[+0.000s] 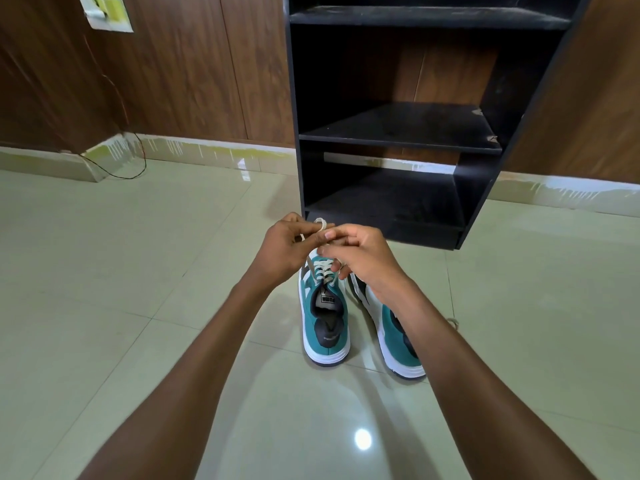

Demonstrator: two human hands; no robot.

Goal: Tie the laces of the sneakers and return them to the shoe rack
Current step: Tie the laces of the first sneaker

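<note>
Two teal, white and black sneakers stand side by side on the tiled floor, heels toward me. Above the left sneaker (325,320), my left hand (287,247) pinches a loop of its pale lace (320,225). My right hand (360,254) meets it, fingers closed on the other lace strand just over the eyelets. My right forearm hides much of the right sneaker (398,344). A bit of that shoe's loose lace (453,322) lies on the floor to its right. The black shoe rack (398,140) stands just beyond the shoes, its shelves bare.
Brown wood-panelled walls run behind the rack and to the left. A thin wire (128,168) hangs down the wall to the floor at the left. Glossy pale floor tiles (121,271) surround the shoes.
</note>
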